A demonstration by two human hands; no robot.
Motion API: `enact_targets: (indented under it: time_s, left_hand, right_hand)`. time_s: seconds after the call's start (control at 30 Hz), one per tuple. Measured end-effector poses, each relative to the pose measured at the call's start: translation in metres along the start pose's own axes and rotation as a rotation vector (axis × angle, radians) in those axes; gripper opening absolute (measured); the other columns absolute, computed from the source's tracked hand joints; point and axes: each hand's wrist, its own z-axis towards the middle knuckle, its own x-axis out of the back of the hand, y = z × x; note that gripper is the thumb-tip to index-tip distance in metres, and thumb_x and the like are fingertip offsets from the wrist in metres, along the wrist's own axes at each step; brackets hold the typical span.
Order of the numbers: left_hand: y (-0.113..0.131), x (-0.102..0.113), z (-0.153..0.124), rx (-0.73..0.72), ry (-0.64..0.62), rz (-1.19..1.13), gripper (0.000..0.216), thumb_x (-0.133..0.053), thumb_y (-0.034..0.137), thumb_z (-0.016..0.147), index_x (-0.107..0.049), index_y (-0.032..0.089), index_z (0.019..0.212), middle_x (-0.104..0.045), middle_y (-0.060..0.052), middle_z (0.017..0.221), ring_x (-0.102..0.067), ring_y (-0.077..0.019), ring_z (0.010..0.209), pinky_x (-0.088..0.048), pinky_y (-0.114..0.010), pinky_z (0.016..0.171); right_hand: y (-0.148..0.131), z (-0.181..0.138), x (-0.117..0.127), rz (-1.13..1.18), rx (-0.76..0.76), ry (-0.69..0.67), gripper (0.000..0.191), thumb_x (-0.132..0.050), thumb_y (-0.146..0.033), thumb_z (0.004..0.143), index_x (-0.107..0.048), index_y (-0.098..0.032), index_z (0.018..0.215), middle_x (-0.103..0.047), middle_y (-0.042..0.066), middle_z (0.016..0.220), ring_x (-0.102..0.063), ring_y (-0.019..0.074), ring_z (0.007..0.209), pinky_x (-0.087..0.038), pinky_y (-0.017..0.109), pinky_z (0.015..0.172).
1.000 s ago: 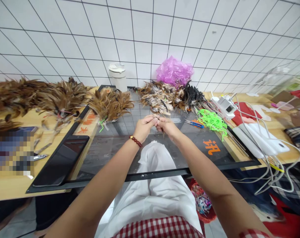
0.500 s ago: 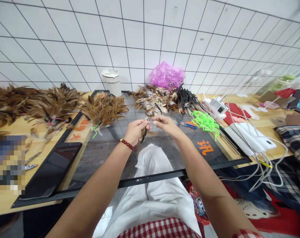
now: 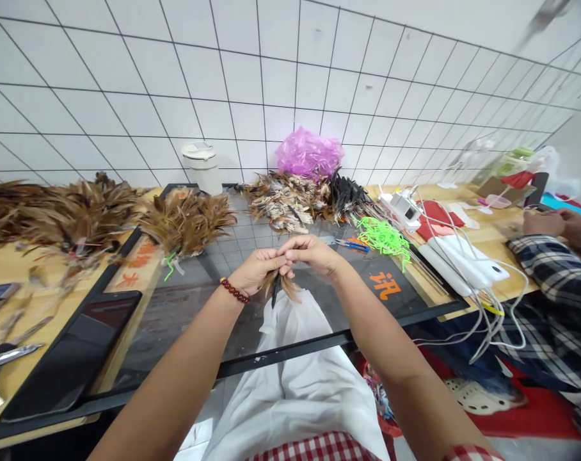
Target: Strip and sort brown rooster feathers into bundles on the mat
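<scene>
The left hand pinches a small feather bunch between thumb and fingers, the brown and black tips hanging down; the right hand brings its thumb and fingertips together against the top of it, though whether they grip it too I cannot tell. The bunch is just above the near half of a dark glass panel, over white cloth at six o'clock.

The panel's black frame is specked white along its near edge, and its glass faintly mirrors the wall's grid. From the hands, a dark phone lies at eight o'clock and an orange character just past three. Blue snips and bright green cords lie between two and three; a larger brown feather bundle rests at ten.

Beyond, a mixed feather pile sits at twelve, a pink plastic bag behind it, and a white cup at eleven. Pale wooden table reaches three o'clock, where another person's plaid sleeve rests. A white tiled wall backs everything.
</scene>
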Motion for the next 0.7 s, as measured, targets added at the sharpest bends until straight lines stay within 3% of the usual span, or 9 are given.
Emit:
enact_targets:
  time_s: [0.23,0.43,0.53,0.63,0.7]
  left_hand:
    - [-0.006,-0.003,0.007,-0.027,0.117,0.036,0.025,-0.072,0.033,0.067,-0.059,0.012,0.067,-0.058,-0.002,0.063,-0.061,-0.0133,0.061,-0.05,-0.025,0.059]
    - [-0.015,-0.002,0.012,-0.13,0.251,0.043,0.022,-0.069,0.033,0.069,-0.06,0.013,0.07,-0.046,0.004,0.051,-0.052,-0.0089,0.049,-0.047,-0.023,0.056]
    - [-0.018,-0.001,0.013,-0.149,0.259,-0.076,0.022,-0.069,0.032,0.069,-0.058,0.013,0.069,-0.044,0.005,0.05,-0.05,-0.0078,0.049,-0.049,-0.026,0.062]
    - [-0.02,0.001,0.016,-0.191,0.314,-0.232,0.021,-0.069,0.031,0.071,-0.056,0.015,0.071,-0.042,0.006,0.051,-0.049,-0.0072,0.051,-0.05,-0.027,0.066]
    - [-0.02,0.003,0.018,-0.226,0.354,-0.337,0.019,-0.068,0.029,0.073,-0.054,0.015,0.072,-0.041,0.006,0.052,-0.048,-0.0069,0.052,-0.05,-0.027,0.068]
  right_hand:
    - [0.015,0.012,0.002,-0.081,0.136,0.304,0.031,-0.07,-0.044,0.067,-0.058,-0.015,0.068,-0.056,-0.003,0.054,-0.052,0.0082,0.049,-0.041,0.021,0.05]
    - [0.017,0.022,0.002,-0.055,0.146,0.524,0.03,-0.067,-0.044,0.064,-0.061,-0.016,0.07,-0.052,-0.004,0.057,-0.043,0.0061,0.05,-0.036,0.02,0.052]
    - [0.004,0.016,0.031,-0.132,0.178,0.737,0.033,-0.063,-0.044,0.066,-0.063,-0.017,0.085,-0.056,-0.003,0.066,-0.043,0.0063,0.051,-0.038,0.022,0.054]
    - [-0.015,-0.005,0.089,-0.536,0.129,0.886,0.029,-0.063,-0.033,0.067,-0.065,-0.013,0.087,-0.062,0.002,0.072,-0.05,0.0098,0.06,-0.041,0.025,0.062]
    - [-0.026,-0.023,0.13,-0.885,-0.03,0.985,0.023,-0.058,-0.025,0.07,-0.068,-0.012,0.086,-0.066,0.007,0.078,-0.056,0.0141,0.07,-0.043,0.028,0.07]
